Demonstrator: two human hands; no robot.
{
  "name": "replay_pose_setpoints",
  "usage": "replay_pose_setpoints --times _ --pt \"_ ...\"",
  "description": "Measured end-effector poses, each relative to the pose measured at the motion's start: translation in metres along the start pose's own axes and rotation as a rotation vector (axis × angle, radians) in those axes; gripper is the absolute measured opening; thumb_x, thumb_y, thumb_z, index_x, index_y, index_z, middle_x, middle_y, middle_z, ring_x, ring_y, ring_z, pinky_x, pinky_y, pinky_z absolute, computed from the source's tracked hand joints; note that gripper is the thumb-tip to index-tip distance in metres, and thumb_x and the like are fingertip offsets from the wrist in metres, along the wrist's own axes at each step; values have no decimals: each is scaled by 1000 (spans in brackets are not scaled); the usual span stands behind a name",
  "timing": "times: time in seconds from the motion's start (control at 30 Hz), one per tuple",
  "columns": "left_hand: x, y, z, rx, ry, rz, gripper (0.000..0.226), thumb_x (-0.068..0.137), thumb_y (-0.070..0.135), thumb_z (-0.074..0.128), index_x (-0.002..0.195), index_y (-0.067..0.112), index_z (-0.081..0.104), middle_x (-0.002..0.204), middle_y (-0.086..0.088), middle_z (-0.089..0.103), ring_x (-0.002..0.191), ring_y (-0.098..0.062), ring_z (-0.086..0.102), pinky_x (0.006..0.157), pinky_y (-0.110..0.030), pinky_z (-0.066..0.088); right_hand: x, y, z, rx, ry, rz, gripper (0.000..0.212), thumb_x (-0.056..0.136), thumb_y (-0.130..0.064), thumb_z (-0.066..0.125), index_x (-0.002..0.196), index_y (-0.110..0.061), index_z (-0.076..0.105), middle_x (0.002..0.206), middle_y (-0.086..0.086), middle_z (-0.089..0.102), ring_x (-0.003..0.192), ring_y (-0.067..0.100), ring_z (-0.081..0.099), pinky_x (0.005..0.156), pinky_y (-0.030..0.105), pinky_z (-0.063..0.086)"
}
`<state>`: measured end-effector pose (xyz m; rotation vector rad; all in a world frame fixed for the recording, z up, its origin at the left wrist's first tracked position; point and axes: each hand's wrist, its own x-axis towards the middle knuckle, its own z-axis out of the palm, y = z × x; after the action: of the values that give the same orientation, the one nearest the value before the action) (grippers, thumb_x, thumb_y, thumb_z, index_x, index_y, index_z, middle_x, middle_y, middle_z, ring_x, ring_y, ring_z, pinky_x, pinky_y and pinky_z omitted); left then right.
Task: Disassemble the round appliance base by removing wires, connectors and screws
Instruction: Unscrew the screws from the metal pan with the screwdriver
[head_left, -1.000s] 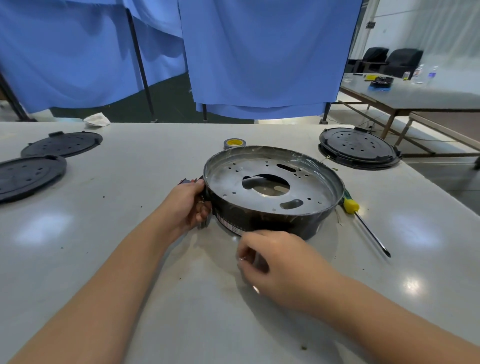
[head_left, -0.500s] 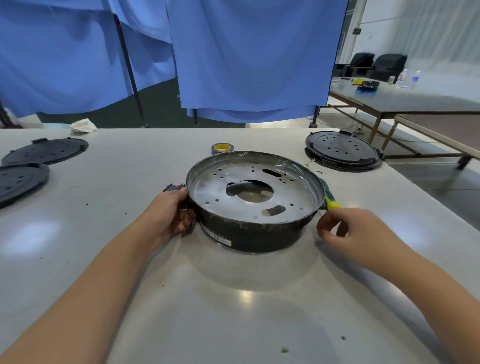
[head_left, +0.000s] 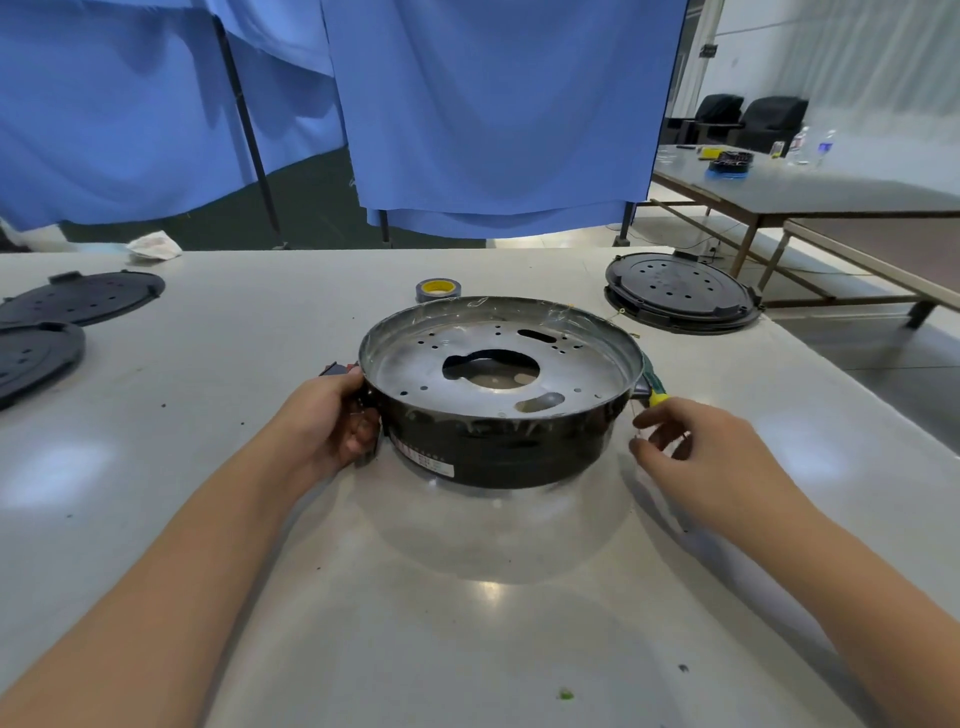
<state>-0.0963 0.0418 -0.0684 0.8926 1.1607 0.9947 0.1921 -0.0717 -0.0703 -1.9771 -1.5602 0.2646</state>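
1. White table (head_left: 156, 519) carries everything; the base (head_left: 498, 395) sits at its middle, open side up.
2. Black discs lie at 9 o'clock (head_left: 78, 299) and 2 o'clock (head_left: 680, 291) of the base; a tape roll (head_left: 439, 289) sits at 12.
3. Left hand (head_left: 332, 421) grips the base's wall at 9 o'clock, fingers curled round a fitting there.
4. Right hand (head_left: 691, 447) hovers at 3 o'clock, fingers loose, holding nothing, just short of the screwdriver (head_left: 655, 391).
5. Step, as I judge: steadying the base while reaching for the tool. Next calls for closing on the yellow handle, then finding a screw.
6. A white label (head_left: 431, 462) on the wall faces 6 o'clock; its print is too small to read.
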Motion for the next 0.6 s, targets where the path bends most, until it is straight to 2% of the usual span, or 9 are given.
replay_pose_setpoints --times 0.07,0.13,0.23,0.33,0.4,0.6 --pt "0 0 -1 -15 -8 -20 35 100 16 33 65 16 36 36 2 37 26 -8 31 29 -9 18 -3 -9 -2 269 -170 176 11 88 -13 60 97 -18 63 67 -4 70 46 10 61 43 20 44" --pt "1 1 -2 -37 -6 -34 35 101 17 33 66 17 36 36 2 39 25 -7 31 28 -8 18 -6 -19 -1 593 -359 416 14 92 -4 54 102 -12 59 68 6 74 47 17 65 40 24 49" --pt "1 1 -1 -50 -2 -26 35 101 16 33 66 17 37 36 2 39 25 -7 31 29 -8 17 -6 -29 2 1073 -469 644 18 96 5 42 104 -1 58 81 18 75 66 25 73 50 28 58" --pt "1 0 -1 -53 -6 -22 34 100 16 32 67 18 36 37 2 37 25 -8 30 30 -7 17 -4 -32 8 1444 -506 725 26 98 4 34 101 8 59 82 22 71 67 27 73 57 32 61" --pt "1 0 -2 -53 -2 -24 33 101 17 32 67 18 36 38 2 37 26 -7 30 31 -7 17 -3 -33 11 1526 -488 764 23 98 3 37 98 9 59 82 23 71 66 28 73 57 34 61" --pt "3 0 -4 -57 14 -26 33 101 21 35 69 17 40 37 1 43 25 -7 32 29 -8 18 -4 -31 13 1530 -422 763 16 94 3 47 94 9 62 77 19 72 61 24 72 53 30 60"
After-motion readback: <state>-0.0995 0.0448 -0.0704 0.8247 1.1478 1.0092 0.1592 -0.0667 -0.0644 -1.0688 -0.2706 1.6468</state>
